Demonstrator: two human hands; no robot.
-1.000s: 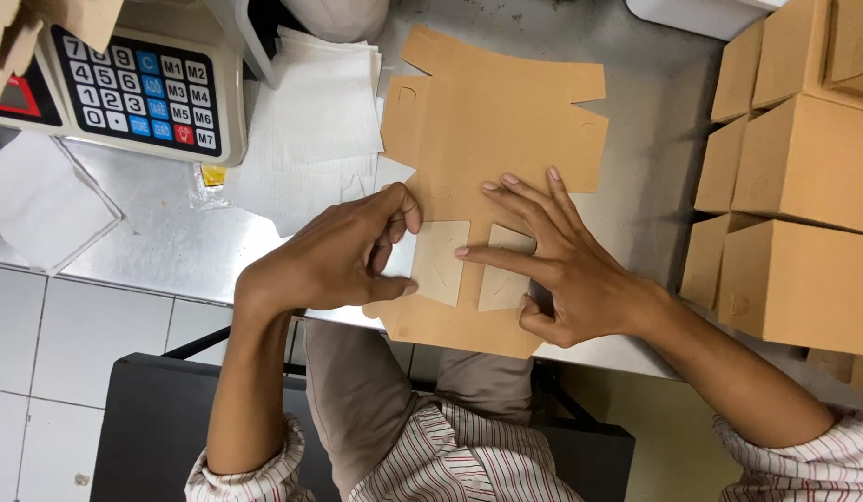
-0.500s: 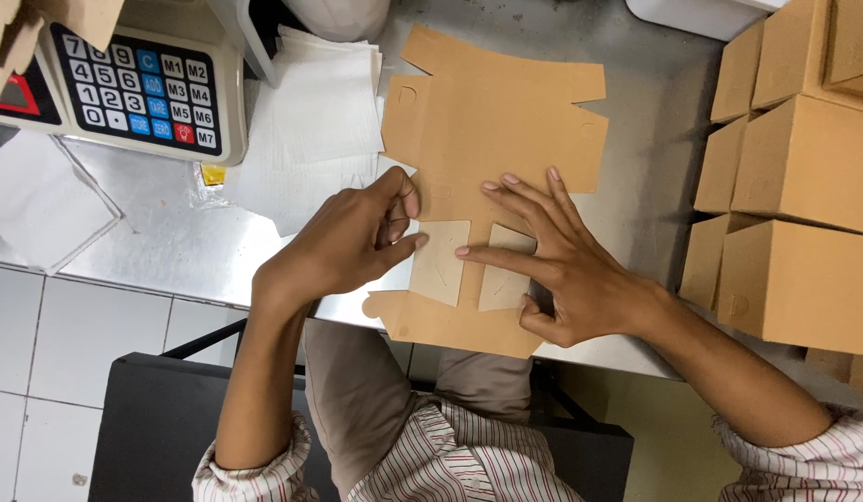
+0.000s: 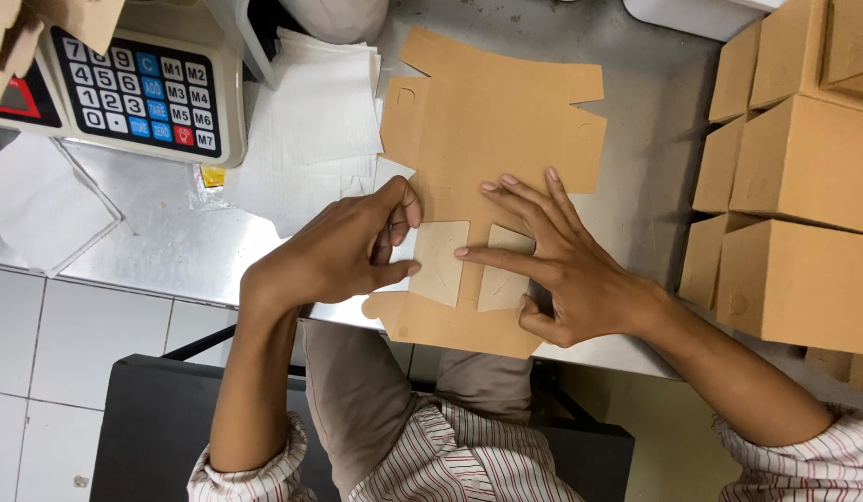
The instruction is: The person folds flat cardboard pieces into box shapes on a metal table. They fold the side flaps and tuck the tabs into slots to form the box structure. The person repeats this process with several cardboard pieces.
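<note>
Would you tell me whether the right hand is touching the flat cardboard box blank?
Touching. In the head view, the right hand lies spread on the flat cardboard box blank, its fingertips pressing a folded flap.

Brown cardboard box blank (image 3: pixel 487 130) — flat (flaps folded) on counter.

Two hands are mine on the steel counter (image 3: pixel 171 232): my left hand (image 3: pixel 343 251) and my right hand (image 3: pixel 566 265), both spread flat on one unfolded brown cardboard blank (image 3: pixel 492 116), which shows two paler flaps (image 3: pixel 439 262) folded inward. One weighing scale (image 3: pixel 138 84) with a keypad sits at the upper left. One pile of white paper sheets (image 3: pixel 324 102) lies beside it, and one separate white sheet (image 3: pixel 36 200) nearer the edge. At the right, at least six assembled brown boxes (image 3: pixel 803 163) are stacked; more may be hidden.
</note>
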